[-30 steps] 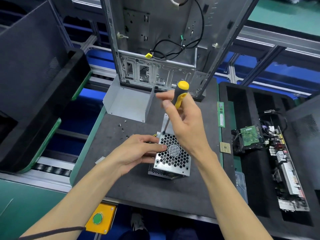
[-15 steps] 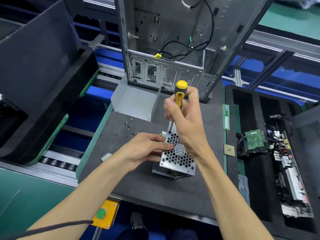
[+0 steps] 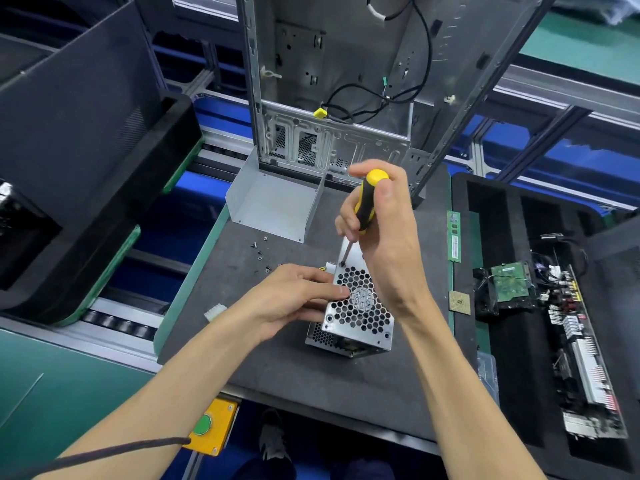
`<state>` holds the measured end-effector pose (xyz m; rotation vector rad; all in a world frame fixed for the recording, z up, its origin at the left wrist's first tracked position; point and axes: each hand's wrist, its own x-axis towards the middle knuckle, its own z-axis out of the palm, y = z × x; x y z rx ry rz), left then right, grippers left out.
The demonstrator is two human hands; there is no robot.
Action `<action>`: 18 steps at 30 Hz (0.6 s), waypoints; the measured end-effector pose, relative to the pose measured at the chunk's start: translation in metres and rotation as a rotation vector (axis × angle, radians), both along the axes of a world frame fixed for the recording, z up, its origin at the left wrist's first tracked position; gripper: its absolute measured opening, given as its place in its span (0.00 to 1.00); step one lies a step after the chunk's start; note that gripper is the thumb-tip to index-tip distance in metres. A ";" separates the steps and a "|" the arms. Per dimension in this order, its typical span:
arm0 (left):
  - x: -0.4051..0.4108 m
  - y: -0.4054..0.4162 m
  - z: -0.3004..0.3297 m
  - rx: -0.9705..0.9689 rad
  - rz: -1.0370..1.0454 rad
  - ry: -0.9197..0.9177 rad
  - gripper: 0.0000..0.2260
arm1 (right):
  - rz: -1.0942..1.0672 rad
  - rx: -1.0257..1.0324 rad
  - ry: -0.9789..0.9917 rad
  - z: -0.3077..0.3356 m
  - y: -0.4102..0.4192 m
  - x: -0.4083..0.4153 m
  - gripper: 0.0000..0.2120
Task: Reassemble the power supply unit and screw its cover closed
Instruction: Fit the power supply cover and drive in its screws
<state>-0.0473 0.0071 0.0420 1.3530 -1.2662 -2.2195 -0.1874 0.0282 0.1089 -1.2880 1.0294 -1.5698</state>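
Note:
The silver power supply unit [image 3: 358, 317] lies on the dark work mat [image 3: 277, 368], its honeycomb fan grille facing up. My left hand [image 3: 294, 299] grips its left side, fingers resting on the grille edge. My right hand [image 3: 384, 237] is wrapped around a yellow-and-black screwdriver [image 3: 367, 202], held nearly upright. The screwdriver tip sits at the far left corner of the grille face [image 3: 343, 264]. The screw under the tip is too small to make out. A bent grey metal cover [image 3: 277, 206] stands at the mat's far side.
Several loose screws [image 3: 259, 252] lie left of the unit, and a white connector [image 3: 214, 311] near the mat's left edge. An open computer case [image 3: 339, 98] stands behind. A RAM stick [image 3: 454, 237], CPU [image 3: 460, 302] and a black tray with circuit boards [image 3: 568, 341] lie right. A yellow button box [image 3: 209, 426] hangs below.
My right hand has closed around the screwdriver handle and shifted its grip, as if turning it; the tip stays at the same corner. My left hand keeps holding the unit. The camera moved slightly.

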 end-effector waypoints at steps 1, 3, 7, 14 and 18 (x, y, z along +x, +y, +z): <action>0.000 0.000 0.000 -0.001 0.004 -0.007 0.16 | -0.012 -0.011 -0.003 0.003 0.000 -0.001 0.09; 0.000 0.000 0.001 -0.003 0.012 -0.017 0.17 | -0.012 -0.038 0.009 0.008 -0.001 -0.004 0.02; -0.001 0.001 0.000 -0.012 0.019 -0.029 0.19 | 0.040 0.015 0.017 0.013 -0.007 -0.005 0.07; 0.000 0.001 -0.002 -0.019 0.012 -0.017 0.16 | 0.031 -0.003 0.070 0.015 -0.001 -0.005 0.03; 0.000 0.000 -0.002 -0.019 0.006 -0.013 0.15 | 0.026 0.040 0.024 0.012 -0.006 -0.009 0.10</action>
